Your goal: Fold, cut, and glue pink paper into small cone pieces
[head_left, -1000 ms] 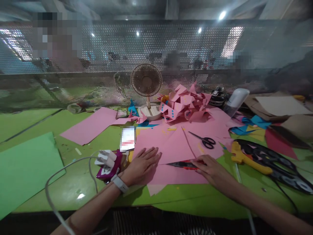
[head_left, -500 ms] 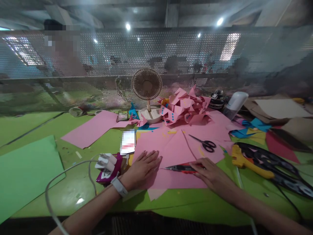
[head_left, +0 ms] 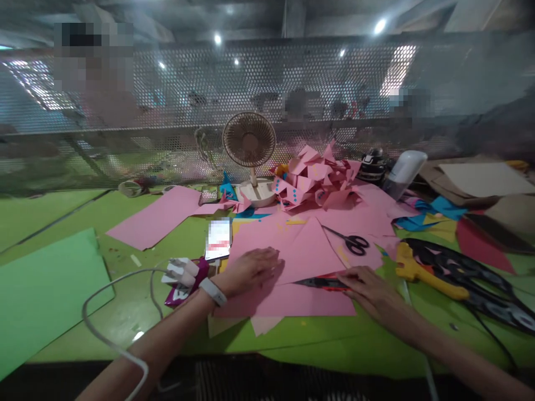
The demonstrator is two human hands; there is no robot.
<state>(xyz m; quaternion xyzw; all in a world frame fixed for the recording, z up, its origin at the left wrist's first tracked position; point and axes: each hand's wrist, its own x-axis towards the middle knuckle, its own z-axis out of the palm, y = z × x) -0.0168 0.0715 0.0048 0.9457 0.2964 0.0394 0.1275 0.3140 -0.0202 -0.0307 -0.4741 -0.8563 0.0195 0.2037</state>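
Note:
My left hand point(head_left: 254, 266) lies flat on a pink paper sheet point(head_left: 301, 242), fingers stretched out and slightly blurred; its wrist wears a pale band point(head_left: 213, 292). My right hand point(head_left: 365, 287) is closed on a red-handled cutting tool point(head_left: 321, 283) with a dark, pointed blade; its exact kind is unclear. The blade points left, along the line where the upper pink sheet meets the lower pink piece point(head_left: 317, 303). Black-handled scissors point(head_left: 354, 244) rest on pink paper beyond my right hand.
A small fan point(head_left: 249, 139) stands behind, beside a heap of folded pink paper point(head_left: 320, 172). A phone point(head_left: 218, 239) and a plug with a cable point(head_left: 181, 273) lie left. At right are a yellow-and-black tool point(head_left: 430, 275) and a clear bottle point(head_left: 405, 174). A green sheet point(head_left: 50, 295) covers the left side.
Both hands have shifted right, and the cutting tool has moved right with my right hand. The upper pink sheet's right part has moved, its edge now separated more from the lower piece.

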